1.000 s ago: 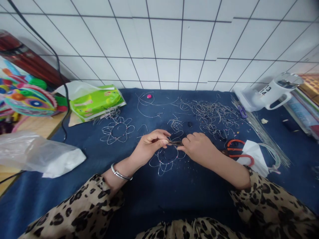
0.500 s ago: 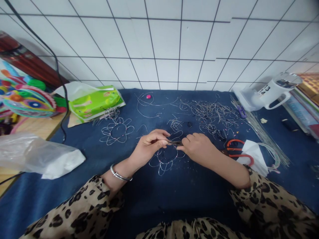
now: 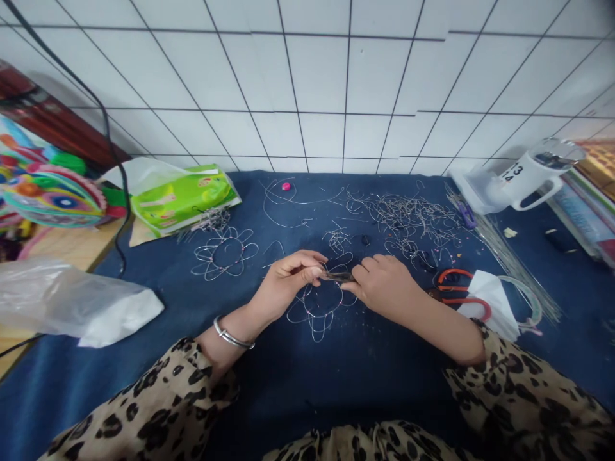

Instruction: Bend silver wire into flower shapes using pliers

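Just in front of the body, a beaded wire flower [image 3: 319,316] is framed on the dark blue cloth [image 3: 336,378], its ring set below the gap between the two hands. Here at its far edge, the wire is pinched by the left hand [image 3: 294,276], thumb and forefinger pressed together, though the exact strand is covered by the fingertips. From the other side, dark pliers [image 3: 340,277] are gripped by the right hand [image 3: 380,280], the handles swallowed by curled fingers; whether the nose is closed on wire cannot be told. And the line matters: the pliers' long axis is laid crosswise, left to right, nose aimed at the left fingertips and all but met by them. The ring is neared most closely by the left hand. Off to the left, well apart, a second wire flower [image 3: 225,255] is left lying flat, untouched by either hand.
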The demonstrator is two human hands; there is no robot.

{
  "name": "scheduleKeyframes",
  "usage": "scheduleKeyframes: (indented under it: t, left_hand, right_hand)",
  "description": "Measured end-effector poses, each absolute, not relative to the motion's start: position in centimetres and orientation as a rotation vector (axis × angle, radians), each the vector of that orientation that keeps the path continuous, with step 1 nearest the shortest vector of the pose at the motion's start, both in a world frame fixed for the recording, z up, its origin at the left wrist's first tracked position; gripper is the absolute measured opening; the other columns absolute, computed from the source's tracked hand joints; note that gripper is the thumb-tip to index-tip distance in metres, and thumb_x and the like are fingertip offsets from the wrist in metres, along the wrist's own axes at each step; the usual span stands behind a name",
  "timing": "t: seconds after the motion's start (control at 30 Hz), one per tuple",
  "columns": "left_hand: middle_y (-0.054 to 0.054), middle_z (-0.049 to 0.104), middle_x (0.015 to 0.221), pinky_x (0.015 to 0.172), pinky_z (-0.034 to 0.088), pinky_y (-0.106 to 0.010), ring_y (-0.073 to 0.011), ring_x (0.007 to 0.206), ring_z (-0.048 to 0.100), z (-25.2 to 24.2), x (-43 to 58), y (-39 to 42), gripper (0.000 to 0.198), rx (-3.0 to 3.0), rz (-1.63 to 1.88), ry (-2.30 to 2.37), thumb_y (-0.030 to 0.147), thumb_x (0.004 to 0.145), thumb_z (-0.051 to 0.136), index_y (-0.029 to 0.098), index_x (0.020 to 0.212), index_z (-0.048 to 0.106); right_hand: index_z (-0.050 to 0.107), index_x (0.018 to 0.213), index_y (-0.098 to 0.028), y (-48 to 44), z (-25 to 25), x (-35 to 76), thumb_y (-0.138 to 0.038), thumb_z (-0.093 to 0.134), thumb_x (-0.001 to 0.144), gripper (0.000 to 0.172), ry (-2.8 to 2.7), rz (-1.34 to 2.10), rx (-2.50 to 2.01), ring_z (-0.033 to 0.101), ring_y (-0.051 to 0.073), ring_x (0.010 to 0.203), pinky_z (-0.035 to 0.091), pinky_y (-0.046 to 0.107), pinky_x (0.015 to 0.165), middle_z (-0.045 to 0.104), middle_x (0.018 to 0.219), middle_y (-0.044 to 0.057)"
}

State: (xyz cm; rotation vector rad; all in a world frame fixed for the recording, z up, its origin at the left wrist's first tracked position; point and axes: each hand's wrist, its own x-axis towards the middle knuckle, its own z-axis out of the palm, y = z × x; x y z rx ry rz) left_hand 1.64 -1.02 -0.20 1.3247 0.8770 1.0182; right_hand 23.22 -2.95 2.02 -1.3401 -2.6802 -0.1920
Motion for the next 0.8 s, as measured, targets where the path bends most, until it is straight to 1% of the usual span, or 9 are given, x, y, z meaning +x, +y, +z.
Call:
scheduleKeyframes:
  t: [0.07, 0.27, 0.57, 0.67, 0.8]
  left_hand:
    - [-0.008, 0.063, 0.101, 0.066, 0.053, -0.026, -0.0103, 0.07, 0.06, -0.3, 1.6, -0.9, 0.01, 1.306, 1.018, 0.877, 0.022, 0.08, 0.062, 0.015, 0.077, 0.068]
    - [-0.008, 0.062, 0.105, 0.067, 0.054, -0.025, -0.0097, 0.07, 0.061, -0.3, 1.5, -0.7, 0.008, 1.229, 1.004, 0.832, 0.021, 0.08, 0.063, 0.015, 0.078, 0.067]
    - [-0.009, 0.061, 0.111, 0.072, 0.055, -0.027, -0.0105, 0.074, 0.064, -0.3, 1.4, -1.0, 0.006, 1.136, 0.999, 0.687, 0.02, 0.081, 0.062, 0.016, 0.082, 0.067]
    - [-0.009, 0.06, 0.115, 0.072, 0.055, -0.027, -0.0122, 0.079, 0.064, -0.4, 1.4, -1.1, 0.006, 1.127, 1.002, 0.671, 0.021, 0.08, 0.063, 0.016, 0.082, 0.066]
    - [-0.01, 0.058, 0.118, 0.075, 0.054, -0.027, -0.0131, 0.082, 0.064, -0.5, 1.4, -1.1, 0.006, 1.126, 0.979, 0.621, 0.017, 0.081, 0.062, 0.016, 0.083, 0.067]
  right_hand:
    - [0.059, 0.077, -0.014, -3.0, 2.2, 23.2, -0.048, 0.04, 0.09, 0.041, -2.682, -0.198, -1.356, 0.047, 0.017, 0.068, 0.025, 0.03, 0.061, 0.057, 0.07, 0.006]
    - [0.059, 0.077, -0.014, -3.2, 2.7, 23.1, -0.047, 0.041, 0.09, 0.039, -2.676, -0.224, -1.367, 0.047, 0.018, 0.069, 0.024, 0.031, 0.062, 0.057, 0.071, 0.007]
    - [0.056, 0.072, -0.015, -4.2, 4.3, 22.7, -0.043, 0.045, 0.089, 0.035, -2.628, -0.328, -1.41, 0.044, 0.019, 0.067, 0.02, 0.033, 0.06, 0.054, 0.067, 0.007]
    - [0.056, 0.072, -0.015, -4.5, 4.8, 22.6, -0.043, 0.046, 0.088, 0.033, -2.622, -0.337, -1.408, 0.044, 0.019, 0.067, 0.019, 0.033, 0.06, 0.054, 0.066, 0.007]
    - [0.056, 0.072, -0.016, -4.8, 5.3, 22.6, -0.041, 0.048, 0.088, 0.031, -2.618, -0.337, -1.411, 0.043, 0.019, 0.066, 0.018, 0.032, 0.059, 0.054, 0.066, 0.006]
